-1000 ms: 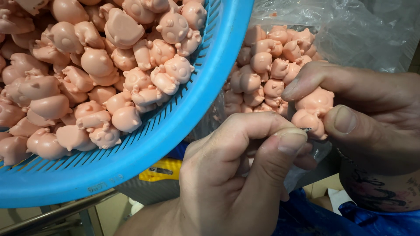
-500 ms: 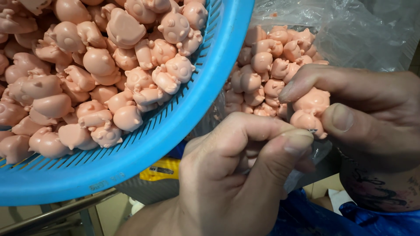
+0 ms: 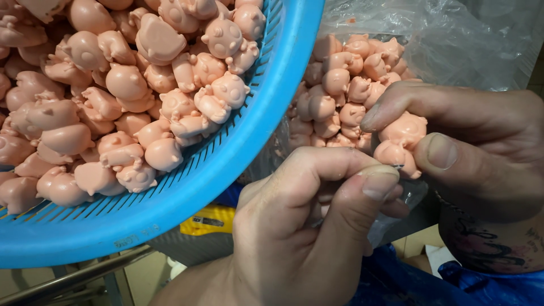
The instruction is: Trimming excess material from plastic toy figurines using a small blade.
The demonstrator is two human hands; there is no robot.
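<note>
My right hand (image 3: 481, 153) pinches a small pink pig-shaped figure (image 3: 403, 141) between thumb and forefinger. My left hand (image 3: 306, 226) is curled into a fist just below and left of it, thumb pressed to forefinger on a small thin tool. Only the tool's metal tip (image 3: 398, 166) shows, and it touches the figure's underside. A blue plastic basket (image 3: 243, 164) heaped with several more pink figures (image 3: 141, 90) fills the upper left.
Behind my hands, a clear plastic bag (image 3: 453, 39) holds several more pink figures (image 3: 340, 85). Blue cloth (image 3: 396, 283) lies at the bottom right. A yellow object (image 3: 209, 221) and a metal frame (image 3: 73, 277) sit below the basket.
My left thumb and the tool tip have shifted slightly along the figure. The basket and bag have stayed in place.
</note>
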